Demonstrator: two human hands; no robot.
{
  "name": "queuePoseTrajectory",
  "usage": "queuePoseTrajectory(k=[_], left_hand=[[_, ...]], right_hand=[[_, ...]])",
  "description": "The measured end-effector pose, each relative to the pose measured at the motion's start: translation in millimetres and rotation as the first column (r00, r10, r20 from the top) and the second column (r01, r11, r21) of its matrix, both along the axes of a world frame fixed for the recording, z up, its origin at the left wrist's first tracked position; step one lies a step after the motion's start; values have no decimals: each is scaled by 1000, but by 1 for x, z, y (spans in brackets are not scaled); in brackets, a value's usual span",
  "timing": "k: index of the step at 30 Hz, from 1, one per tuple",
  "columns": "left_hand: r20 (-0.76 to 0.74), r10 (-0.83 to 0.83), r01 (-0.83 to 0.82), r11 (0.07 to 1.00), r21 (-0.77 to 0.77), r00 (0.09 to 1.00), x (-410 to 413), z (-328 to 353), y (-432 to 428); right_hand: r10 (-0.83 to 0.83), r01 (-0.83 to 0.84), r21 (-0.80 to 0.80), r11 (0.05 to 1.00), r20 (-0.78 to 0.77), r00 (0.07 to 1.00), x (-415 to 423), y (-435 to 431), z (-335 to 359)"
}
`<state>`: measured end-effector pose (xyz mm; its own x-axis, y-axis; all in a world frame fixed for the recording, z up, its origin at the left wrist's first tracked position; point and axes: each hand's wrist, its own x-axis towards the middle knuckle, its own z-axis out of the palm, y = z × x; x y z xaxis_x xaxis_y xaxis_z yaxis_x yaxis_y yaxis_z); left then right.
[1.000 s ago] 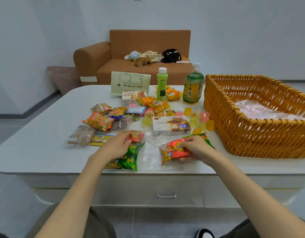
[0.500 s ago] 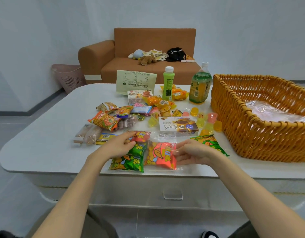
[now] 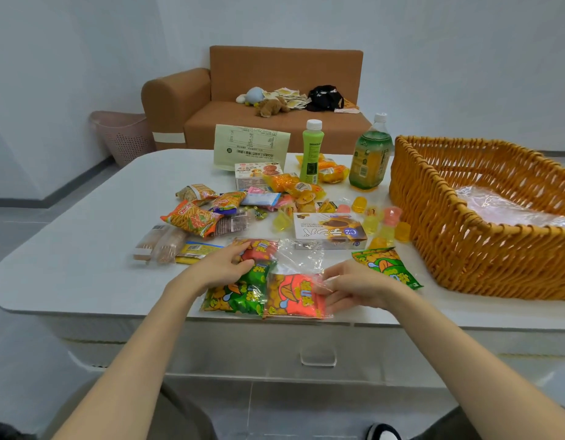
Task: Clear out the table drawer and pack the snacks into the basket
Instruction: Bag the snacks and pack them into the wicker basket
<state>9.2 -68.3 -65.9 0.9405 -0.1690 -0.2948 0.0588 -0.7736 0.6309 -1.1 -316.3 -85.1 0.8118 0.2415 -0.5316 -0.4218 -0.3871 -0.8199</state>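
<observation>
Near the white table's (image 3: 68,265) front edge lies a clear plastic bag (image 3: 302,255) holding a green snack packet (image 3: 235,296), a red one (image 3: 259,249) and an orange-red one (image 3: 292,295). My left hand (image 3: 219,268) rests on the green and red packets, fingers relaxed. My right hand (image 3: 354,285) pinches the right edge of the orange-red packet through the bag. Another green packet (image 3: 386,265) lies just right of that hand. The wicker basket (image 3: 465,249) stands at the right with clear plastic (image 3: 513,211) inside. The table drawer (image 3: 317,357) below is closed.
Many snacks cover the table's middle: a chocolate box (image 3: 329,230), jelly cups (image 3: 392,217), an orange stick packet (image 3: 192,217), wrapped biscuits (image 3: 162,242). Two bottles (image 3: 311,150) (image 3: 370,157) and a paper bag (image 3: 251,147) stand behind. A sofa (image 3: 275,122) sits beyond.
My right hand slid the orange-red packet left into the clear bag beside the green one. The other green packet stayed to the right. My left hand kept its place on the packets.
</observation>
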Motion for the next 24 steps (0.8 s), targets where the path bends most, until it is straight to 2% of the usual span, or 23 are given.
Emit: queuePoseTrajectory(k=[4,7,9,12,17,24], left_hand=[[5,20,-19,1000,-14,1000,-2,-1,-2],[14,6,-6,999,-32,1000,-2,-1,-5],[27,-25,25,1000,15,999,-2,-3,-9],[32,-37,35,998,60,999,0,-5,-10],[-35,-4,2,999,-52,999,-1,-5,-6],[-102,25,-44,982,-185,994,-4,-2,-6]], right_hand=[[-34,39,96,995,-49,998,-3,3,-7],[-64,63,81,995,5,998,-7,2,-9],[-103,101,86,991,19,994,-8,1,-8],[-161,166,153,974,-49,986,-6,0,-7],[-234,230,139,963,10,972,-6,-4,0],[-133,125,94,988,93,987,-9,16,-1]])
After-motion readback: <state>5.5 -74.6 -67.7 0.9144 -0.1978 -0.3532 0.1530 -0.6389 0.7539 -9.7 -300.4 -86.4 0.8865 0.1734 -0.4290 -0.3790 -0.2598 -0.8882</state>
